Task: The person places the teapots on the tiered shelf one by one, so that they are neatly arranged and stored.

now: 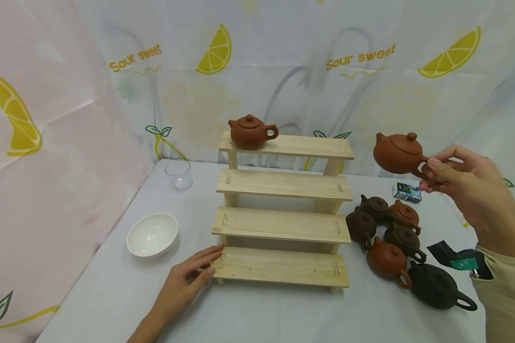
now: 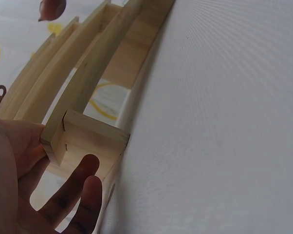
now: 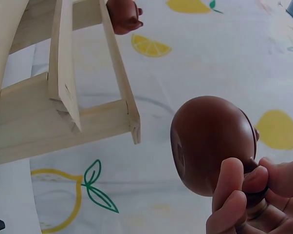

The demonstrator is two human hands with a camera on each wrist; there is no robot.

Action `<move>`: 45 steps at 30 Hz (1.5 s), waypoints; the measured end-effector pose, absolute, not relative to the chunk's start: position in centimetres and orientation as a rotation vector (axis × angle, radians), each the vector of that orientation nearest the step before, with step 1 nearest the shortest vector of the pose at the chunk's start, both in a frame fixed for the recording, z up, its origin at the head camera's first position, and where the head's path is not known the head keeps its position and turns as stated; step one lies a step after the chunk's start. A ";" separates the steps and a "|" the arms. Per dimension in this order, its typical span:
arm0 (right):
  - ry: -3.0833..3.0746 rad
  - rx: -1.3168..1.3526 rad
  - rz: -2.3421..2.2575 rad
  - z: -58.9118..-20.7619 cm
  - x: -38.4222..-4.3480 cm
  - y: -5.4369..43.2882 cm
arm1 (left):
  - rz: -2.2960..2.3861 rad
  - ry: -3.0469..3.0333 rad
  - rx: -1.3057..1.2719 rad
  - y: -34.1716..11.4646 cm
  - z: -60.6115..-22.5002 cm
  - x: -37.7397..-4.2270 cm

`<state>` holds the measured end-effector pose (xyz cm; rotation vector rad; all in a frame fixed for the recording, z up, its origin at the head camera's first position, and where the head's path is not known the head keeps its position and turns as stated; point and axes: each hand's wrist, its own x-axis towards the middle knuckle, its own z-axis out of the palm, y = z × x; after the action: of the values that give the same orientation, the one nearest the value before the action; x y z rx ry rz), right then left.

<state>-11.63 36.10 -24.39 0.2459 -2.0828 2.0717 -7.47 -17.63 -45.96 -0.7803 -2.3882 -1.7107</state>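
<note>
A wooden four-step display stand (image 1: 279, 224) stands in the middle of the table. My left hand (image 1: 186, 275) holds the left end of its bottom step, thumb at the end and forefinger by the back corner. In the left wrist view two fingers (image 2: 90, 192) of that hand hang free beside the stand's leg. Raised at the right, my right hand (image 1: 476, 188) pinches the handle of a reddish-brown clay teapot (image 1: 396, 153). This teapot is in the air, tilted, its lid on. A similar teapot (image 1: 250, 133) sits at the left of the top step, handle to the right.
Several brown, reddish and dark teapots (image 1: 386, 259) crowd the table right of the stand, with a small printed box (image 1: 406, 192) behind them. On the left are a white bowl (image 1: 152, 234) and a clear glass (image 1: 180, 175). A lemon-print cloth (image 1: 274, 66) hangs behind.
</note>
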 end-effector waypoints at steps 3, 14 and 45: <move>-2.068 0.250 2.075 -24.1 -12.0 35.6 | -1.713 -2.384 -0.772 -17.6 -45.9 -7.5; -2.149 0.258 2.020 -22.8 -13.2 34.6 | -1.733 -2.400 -0.780 -17.7 -46.1 -7.6; -2.123 0.607 2.133 -22.0 -18.1 31.1 | -1.709 -2.407 -0.783 -17.7 -46.1 -7.6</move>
<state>-18.10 31.11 -21.96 0.6074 -2.1226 2.1327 -7.57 -17.74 -46.07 -0.7829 -2.4069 -1.7088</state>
